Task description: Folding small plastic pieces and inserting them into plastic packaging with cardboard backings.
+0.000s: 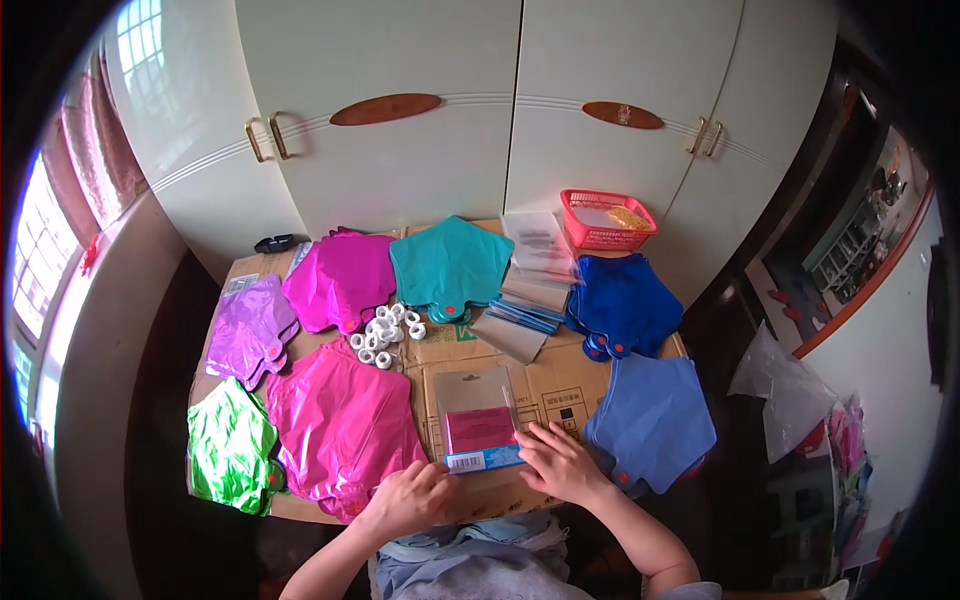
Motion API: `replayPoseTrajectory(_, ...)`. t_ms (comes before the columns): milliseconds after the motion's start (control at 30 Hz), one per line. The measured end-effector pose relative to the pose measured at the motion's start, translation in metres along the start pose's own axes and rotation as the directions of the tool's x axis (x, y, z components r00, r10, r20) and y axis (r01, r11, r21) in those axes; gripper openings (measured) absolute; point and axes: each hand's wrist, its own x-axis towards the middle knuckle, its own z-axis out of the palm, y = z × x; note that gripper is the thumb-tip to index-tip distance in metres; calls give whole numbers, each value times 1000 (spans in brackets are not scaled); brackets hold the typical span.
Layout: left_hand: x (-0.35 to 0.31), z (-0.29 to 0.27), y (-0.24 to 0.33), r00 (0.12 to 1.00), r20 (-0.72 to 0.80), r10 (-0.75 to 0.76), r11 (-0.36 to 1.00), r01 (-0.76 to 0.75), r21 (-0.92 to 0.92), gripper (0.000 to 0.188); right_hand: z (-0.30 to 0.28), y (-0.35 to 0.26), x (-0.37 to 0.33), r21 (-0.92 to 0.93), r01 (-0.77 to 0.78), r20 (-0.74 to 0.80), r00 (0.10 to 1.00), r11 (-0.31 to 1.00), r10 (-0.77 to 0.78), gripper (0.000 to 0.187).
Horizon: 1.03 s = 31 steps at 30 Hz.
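Observation:
A clear plastic packet (475, 388) with a hang hole lies flat on the cardboard in front of me. Inside it is a folded pink sheet (478, 430), and a blue strip with a barcode (485, 459) runs along its near edge. At the packet's lower left corner, my left hand (415, 492) has its fingers curled and closed on the edge. My right hand (560, 465) rests over the lower right corner, fingers apart and lying on the packet. Left of it lies a stack of pink flat foil balloons (345, 420).
More flat foil stacks surround the cardboard (430, 350): green (230, 445), lilac (247, 325), magenta (340, 280), teal (452, 265), dark blue (625, 305), pale blue (652, 425). White ribbon rolls (383, 332), grey-and-blue packets (520, 318), clear bags (540, 243) and a red basket (608, 236) lie farther back.

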Motion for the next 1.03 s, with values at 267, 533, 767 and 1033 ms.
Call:
replayPoseTrajectory(267, 3, 15, -11, 991, -93, -100, 993, 93, -75, 14, 4, 1, 1, -45, 17, -46, 999, 999, -19, 17)
replayPoseTrajectory(533, 16, 30, -10, 893, -207, -399, 912, 364, -187, 12, 5, -8, 14, 161, -204, -117, 968, 966, 224, 13)
replayPoseTrajectory(767, 25, 37, 2, 822, -169, -544, 838, 543, -55, 19, 7, -13, 20, 274, -368, 29, 927, 888, 375, 38)
replayPoseTrajectory(1033, 32, 24, 1, 768, 75, -636, 727, 629, -277, 47, 19, -8, 15, 292, -338, -57, 928, 895, 368, 55)
